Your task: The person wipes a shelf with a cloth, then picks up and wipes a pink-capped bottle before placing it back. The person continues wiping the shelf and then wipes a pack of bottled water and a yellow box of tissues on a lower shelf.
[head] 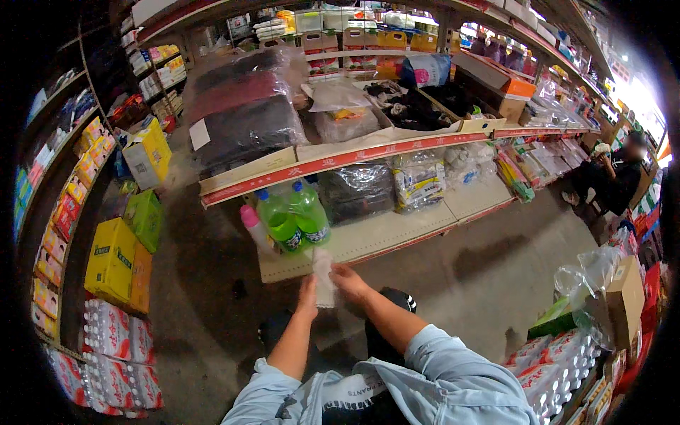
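Observation:
A whitish folded cloth (323, 273), blurred, is held upright between my two hands in front of the lowest shelf. My left hand (307, 297) lies along its left side and my right hand (348, 281) grips its right edge; some fingers are hidden. Just beyond the cloth, on the bottom shelf board (382, 234), stand two large bottles of green liquid, a left one (279, 220) and a right one (309, 212), with blue caps. Beside them, at the shelf's left end, is a white bottle with a pink cap (255, 226).
Above runs a shelf edge with a red strip (340, 162), bearing plastic-wrapped dark textiles (249, 122). Yellow cartons (109, 260) and shrink-wrapped bottle packs (119, 356) stand at left. More bottle packs (552, 366) and a cardboard box (622, 303) are at right. A person (616, 170) sits far right.

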The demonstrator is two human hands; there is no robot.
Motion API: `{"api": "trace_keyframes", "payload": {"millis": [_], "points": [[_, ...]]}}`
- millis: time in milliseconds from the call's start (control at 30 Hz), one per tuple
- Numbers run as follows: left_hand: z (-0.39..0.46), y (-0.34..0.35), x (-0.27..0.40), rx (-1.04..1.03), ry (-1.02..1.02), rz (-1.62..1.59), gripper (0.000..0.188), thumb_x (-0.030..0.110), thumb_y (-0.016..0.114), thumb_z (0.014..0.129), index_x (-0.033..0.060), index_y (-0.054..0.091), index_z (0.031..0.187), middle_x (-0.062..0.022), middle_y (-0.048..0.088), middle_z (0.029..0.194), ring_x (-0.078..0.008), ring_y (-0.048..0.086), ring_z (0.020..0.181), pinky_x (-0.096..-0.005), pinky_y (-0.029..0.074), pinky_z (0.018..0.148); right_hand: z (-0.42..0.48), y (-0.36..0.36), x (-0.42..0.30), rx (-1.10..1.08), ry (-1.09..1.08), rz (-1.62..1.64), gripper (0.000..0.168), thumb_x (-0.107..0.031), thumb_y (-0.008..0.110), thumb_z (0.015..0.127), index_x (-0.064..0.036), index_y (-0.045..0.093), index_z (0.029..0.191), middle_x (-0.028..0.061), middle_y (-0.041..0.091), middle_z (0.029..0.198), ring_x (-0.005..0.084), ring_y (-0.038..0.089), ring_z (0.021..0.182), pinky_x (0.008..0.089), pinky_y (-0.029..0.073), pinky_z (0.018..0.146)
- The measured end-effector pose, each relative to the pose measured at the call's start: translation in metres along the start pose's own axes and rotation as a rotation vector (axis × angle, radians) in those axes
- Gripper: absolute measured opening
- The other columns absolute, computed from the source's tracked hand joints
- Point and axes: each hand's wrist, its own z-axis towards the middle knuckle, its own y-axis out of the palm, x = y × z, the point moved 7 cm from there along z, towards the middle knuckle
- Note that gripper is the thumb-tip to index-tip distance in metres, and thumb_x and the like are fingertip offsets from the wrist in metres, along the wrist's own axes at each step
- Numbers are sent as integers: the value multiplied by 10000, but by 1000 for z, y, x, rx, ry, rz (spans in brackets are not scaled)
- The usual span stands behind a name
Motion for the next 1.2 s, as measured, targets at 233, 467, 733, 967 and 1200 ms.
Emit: {"api": "trace_keyframes", "payload": {"millis": [233,467,733,967,1200], "points": [[19,-15,-17,13,-42,29,495,244,637,742,50,431,1148,-87,509,1069,-221,487,965,-365,414,785,-10,15,-14,-142,-58,-136,405,-174,570,794,-50,466,1165,85,533,1021,172,517,861,296,439,729],[23,-27,-7,178,192,314,426,219,652,716,25,501,1065,-110,532,1020,-217,519,895,-345,427,738,11,-12,3,52,-122,-229,395,-171,573,788,-21,484,1142,87,558,984,165,521,869,294,435,750],[44,-47,-12,367,364,701,507,321,654,667,19,511,1049,-189,500,972,-333,484,926,-396,382,807,17,-8,12,-31,-152,-326,400,-202,546,796,-12,484,1143,126,566,986,180,534,807,303,444,708],[65,-66,-40,285,158,598,583,209,640,744,22,366,1223,-159,485,1123,-256,510,929,-358,425,737,4,2,3,-18,-21,-365,440,-269,529,805,-15,470,1160,109,567,962,154,511,740,285,431,635],[64,-41,-56,247,158,355,547,278,613,741,45,401,1189,-129,505,1110,-231,530,925,-383,449,750,-24,5,-10,-92,226,-323,597,-478,534,780,-121,414,1243,105,451,1218,249,420,1101,336,375,849]]}}
